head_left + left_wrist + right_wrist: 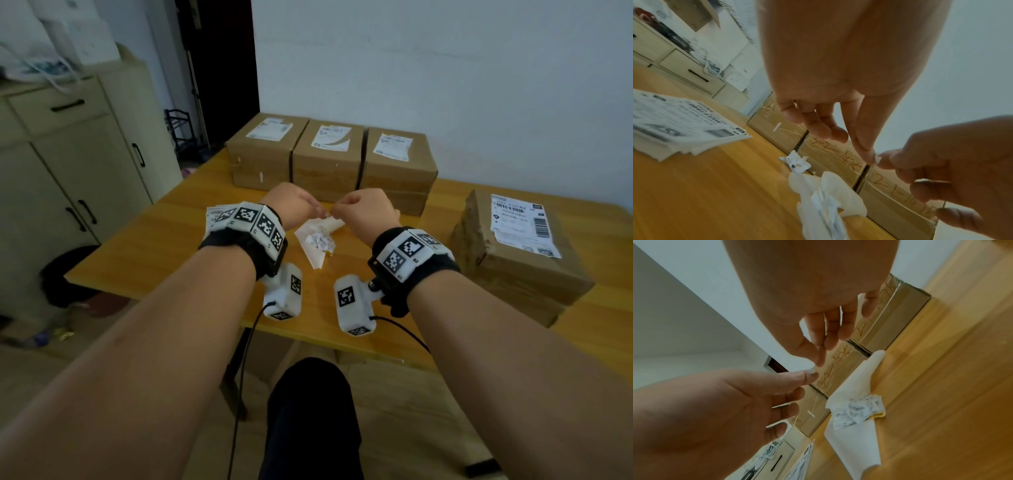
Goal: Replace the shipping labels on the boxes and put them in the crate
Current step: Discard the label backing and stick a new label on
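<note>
Head view: both hands meet above the middle of the wooden table (164, 246), fingertips nearly touching. The left hand (291, 204) and right hand (368, 209) pinch a tiny white paper scrap (325, 215) between them, each grip clamped on it by thumb and forefinger. Directly below lies a white backing sheet (317, 255) with a heap of torn label bits (320, 240) on it. Behind the hands, 3 cardboard boxes (327, 161) stand side by side against the wall, each bearing a label on top. A 4th box (513, 253), also labelled, sits well apart to the right. Both forearms reach forward, wrists raised.

Left wrist view: the left hand (838, 81) points down, its forefinger and thumb closed on the scrap (877, 158), the other fingers loosely curled. The right hand (953, 162) meets it from the right. A stack of fresh labels (684, 120) lies on the table to the left.

Right wrist view: the right hand (818, 296) nips the scrap (813, 369) at its thumb and forefinger tips; the left hand (725, 402) comes in from below, its other fingers spread.
</note>
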Tool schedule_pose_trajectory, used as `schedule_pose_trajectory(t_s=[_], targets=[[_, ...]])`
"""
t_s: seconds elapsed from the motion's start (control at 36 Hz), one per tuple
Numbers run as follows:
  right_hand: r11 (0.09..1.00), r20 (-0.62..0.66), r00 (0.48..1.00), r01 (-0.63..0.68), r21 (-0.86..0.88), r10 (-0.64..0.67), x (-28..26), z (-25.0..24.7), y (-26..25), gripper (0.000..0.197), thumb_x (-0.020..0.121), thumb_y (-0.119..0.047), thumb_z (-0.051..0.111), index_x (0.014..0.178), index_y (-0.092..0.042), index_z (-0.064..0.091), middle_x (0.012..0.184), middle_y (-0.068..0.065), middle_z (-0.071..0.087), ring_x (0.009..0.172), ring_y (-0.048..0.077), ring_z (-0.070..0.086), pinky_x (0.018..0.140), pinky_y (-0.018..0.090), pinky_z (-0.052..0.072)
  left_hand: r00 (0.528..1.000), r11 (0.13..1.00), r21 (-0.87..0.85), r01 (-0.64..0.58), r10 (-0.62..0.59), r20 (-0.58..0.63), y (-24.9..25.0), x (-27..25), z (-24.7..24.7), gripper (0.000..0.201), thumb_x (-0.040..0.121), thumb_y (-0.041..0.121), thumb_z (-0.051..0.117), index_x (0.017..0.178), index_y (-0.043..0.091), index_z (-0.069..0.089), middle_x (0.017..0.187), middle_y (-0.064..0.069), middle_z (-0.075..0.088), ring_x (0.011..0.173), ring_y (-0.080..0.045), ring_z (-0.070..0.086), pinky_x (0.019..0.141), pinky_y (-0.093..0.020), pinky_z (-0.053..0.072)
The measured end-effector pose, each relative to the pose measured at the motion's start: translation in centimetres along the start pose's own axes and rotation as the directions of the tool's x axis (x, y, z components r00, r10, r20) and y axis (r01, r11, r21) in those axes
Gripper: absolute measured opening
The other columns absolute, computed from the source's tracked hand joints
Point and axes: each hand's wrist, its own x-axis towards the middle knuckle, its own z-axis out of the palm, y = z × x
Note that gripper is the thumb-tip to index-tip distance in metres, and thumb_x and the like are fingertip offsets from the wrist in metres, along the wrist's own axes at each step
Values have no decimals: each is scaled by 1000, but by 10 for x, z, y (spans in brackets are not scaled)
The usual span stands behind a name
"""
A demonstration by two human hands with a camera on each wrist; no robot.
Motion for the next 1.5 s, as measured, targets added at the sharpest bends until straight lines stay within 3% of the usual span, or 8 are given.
schedule_pose_trajectory(t_s=[0.39,0.69,0.83,0.94,1.11,1.25,1.39,1.5], targets=[[988,76,997,-19,151,7,9,13,4,13,79,-32,71,68,-24,72,81,-4,71,98,22,63,107,56,33,997,997,38,73,-72,-34,-9,8,2,32,89,28,66,114,10,69,134,-8,57,122,-23,52,98,-32,40],[987,276,950,-125,-97,147,15,27,14,34,85,-16,67,118,-7,66,119,12,65,111,28,62,70,25,45,991,971,213,112,-123,41,-23,14,11,31,87,29,66,112,12,70,121,-6,65,111,-21,59,98,-36,48],[945,343,923,-63,-320,177,17,40,-2,50,94,-39,53,136,-12,50,132,5,58,118,28,57,89,38,43,995,945,319,74,-94,46,-25,17,13,30,90,29,62,114,12,69,125,-8,62,114,-22,58,96,-32,47],[876,340,915,-28,-482,216,26,43,-3,35,88,-30,64,110,-3,59,85,5,58,75,17,55,62,27,45,993,942,324,80,-102,51,-26,19,14,29,90,29,63,113,12,70,124,-7,63,114,-22,58,97,-33,48],[839,356,906,2,-545,229,24,37,-7,53,102,-38,42,144,-6,39,139,11,51,127,27,50,109,39,39,993,953,288,96,-112,38,-25,18,14,28,88,26,64,112,11,70,122,-7,64,113,-22,59,94,-32,46],[856,378,909,49,-514,174,20,33,1,47,102,-31,44,142,-6,45,138,10,52,125,27,52,102,34,44,993,973,200,113,-120,23,-21,16,9,26,85,21,67,109,11,72,117,-3,67,107,-19,61,89,-29,47],[976,270,951,-98,-194,149,13,23,11,33,93,-17,60,125,-8,63,127,12,62,117,27,59,68,23,45,998,981,184,66,-66,-5,-9,11,4,23,89,16,64,111,11,72,130,-6,60,116,-20,57,94,-29,46],[975,198,958,-187,-116,207,9,10,6,39,100,-21,48,136,-6,53,139,13,53,121,26,55,95,32,47,999,981,192,36,-29,-41,7,4,5,22,93,14,58,110,13,72,130,-5,60,117,-20,56,89,-27,43]])
